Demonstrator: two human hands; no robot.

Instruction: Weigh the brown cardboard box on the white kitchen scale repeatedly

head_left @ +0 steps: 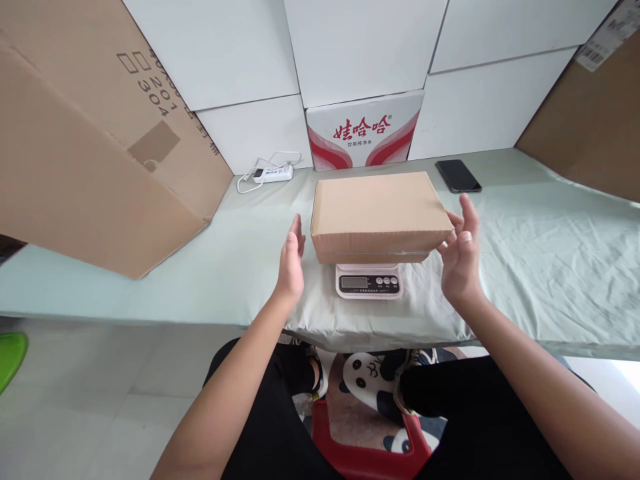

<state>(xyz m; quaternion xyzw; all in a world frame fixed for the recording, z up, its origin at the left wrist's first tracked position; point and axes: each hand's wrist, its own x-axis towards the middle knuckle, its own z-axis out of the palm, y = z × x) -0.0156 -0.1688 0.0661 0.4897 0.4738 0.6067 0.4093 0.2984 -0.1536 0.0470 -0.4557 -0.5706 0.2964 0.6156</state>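
Cardboard box [380,212], closed and plain brown, sits flat on top of the small scale [369,281], overhanging it on all sides so only the scale's front panel with display and buttons shows. Both stand on the table [550,267], which is draped in a pale green cloth, near its front edge and directly ahead of you. Your left hand [291,260] is open, fingers together and pointing up, just beside the box's left end with a narrow gap; no contact seen. Your right hand [461,257] is open too, palm facing inward at the box's right front corner; whether the fingertips touch the cardboard cannot be told. The box lies between your two hands. A dark phone [458,176] lies behind the right hand, well apart.
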